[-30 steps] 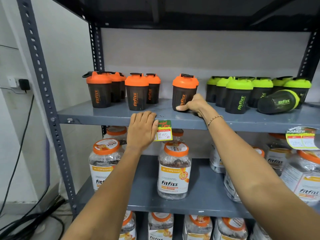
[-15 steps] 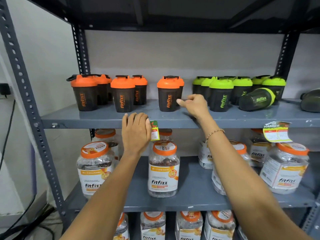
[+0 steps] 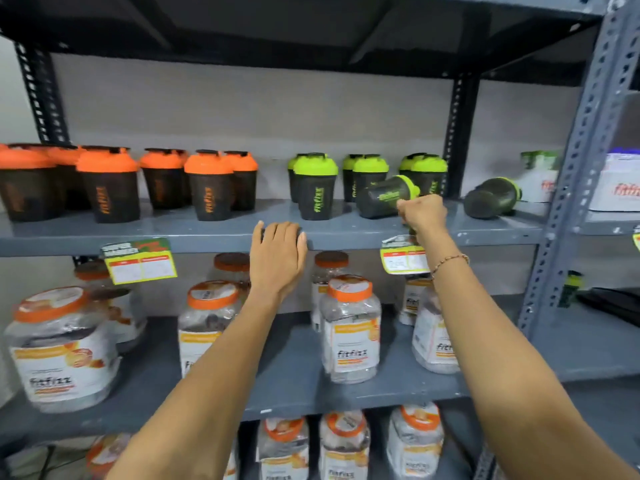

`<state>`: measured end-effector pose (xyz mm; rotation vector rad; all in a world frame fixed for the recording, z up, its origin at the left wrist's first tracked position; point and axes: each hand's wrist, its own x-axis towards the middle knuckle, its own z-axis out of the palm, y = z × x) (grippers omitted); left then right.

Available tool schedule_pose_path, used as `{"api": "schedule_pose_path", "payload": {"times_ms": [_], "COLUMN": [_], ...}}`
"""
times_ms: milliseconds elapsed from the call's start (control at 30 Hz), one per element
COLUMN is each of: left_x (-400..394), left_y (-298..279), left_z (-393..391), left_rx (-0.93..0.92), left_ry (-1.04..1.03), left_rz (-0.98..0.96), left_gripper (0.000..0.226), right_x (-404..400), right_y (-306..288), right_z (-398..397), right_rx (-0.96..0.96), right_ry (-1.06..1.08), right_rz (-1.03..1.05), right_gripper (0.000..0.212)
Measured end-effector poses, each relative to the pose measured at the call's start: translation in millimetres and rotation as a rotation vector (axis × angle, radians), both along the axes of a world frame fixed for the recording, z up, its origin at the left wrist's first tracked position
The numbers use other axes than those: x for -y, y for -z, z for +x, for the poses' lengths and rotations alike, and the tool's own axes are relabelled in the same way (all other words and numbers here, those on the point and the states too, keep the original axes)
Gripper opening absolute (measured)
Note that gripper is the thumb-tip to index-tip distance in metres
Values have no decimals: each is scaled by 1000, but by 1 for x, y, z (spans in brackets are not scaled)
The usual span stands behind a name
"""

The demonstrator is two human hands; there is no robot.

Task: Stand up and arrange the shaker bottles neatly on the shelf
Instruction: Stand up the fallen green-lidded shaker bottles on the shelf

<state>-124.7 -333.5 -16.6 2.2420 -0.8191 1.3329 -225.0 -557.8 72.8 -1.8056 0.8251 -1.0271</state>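
On the upper grey shelf (image 3: 180, 233), several orange-lidded dark shaker bottles (image 3: 211, 188) stand upright on the left. Several green-lidded ones (image 3: 317, 188) stand upright in the middle. One green-lidded shaker (image 3: 381, 197) lies tipped on its side among them. My right hand (image 3: 422, 214) is curled against its lid end and grips it. A second green-lidded shaker (image 3: 491, 199) lies on its side further right, untouched. My left hand (image 3: 277, 254) rests flat on the shelf's front edge, fingers apart and holding nothing.
Price tags (image 3: 140, 261) hang from the shelf edge. Clear jars with orange lids (image 3: 349, 327) fill the shelves below. A perforated grey upright (image 3: 571, 174) borders the shelf on the right, and beyond it is another rack holding a white box (image 3: 620, 181).
My view and both hands have shifted right along the shelf. My right hand left the orange shaker and now closes on the tipped green one. My left hand slid right along the edge.
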Motion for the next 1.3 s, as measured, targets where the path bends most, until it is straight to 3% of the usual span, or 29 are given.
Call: {"api": "schedule_pose_path", "payload": {"times_ms": [100, 233, 300, 567, 867, 1000, 1300], "left_x": [39, 59, 58, 57, 51, 49, 44], "left_y": [1, 4, 6, 10, 10, 8, 5], "left_z": [-15, -20, -16, -8, -9, -11, -15], "left_rx": [-10, -2, 21, 95, 91, 76, 48], "left_ry": [12, -57, -98, -127, -95, -58, -41], "left_rz": [15, 11, 39, 69, 106, 100, 123], "left_gripper": [36, 37, 37, 38, 39, 39, 38], "right_x": [12, 7, 2, 6, 6, 8, -6], "right_y": [-1, -17, -21, -26, -40, -43, -12], "right_z": [8, 19, 26, 48, 45, 30, -5], "right_rx": [-25, -49, -40, -179, -59, -97, -89], "right_ry": [-92, -118, -93, -35, -163, -92, -52], "right_rz": [3, 59, 126, 54, 245, 134, -56], "right_gripper": [42, 82, 90, 91, 93, 84, 89]}}
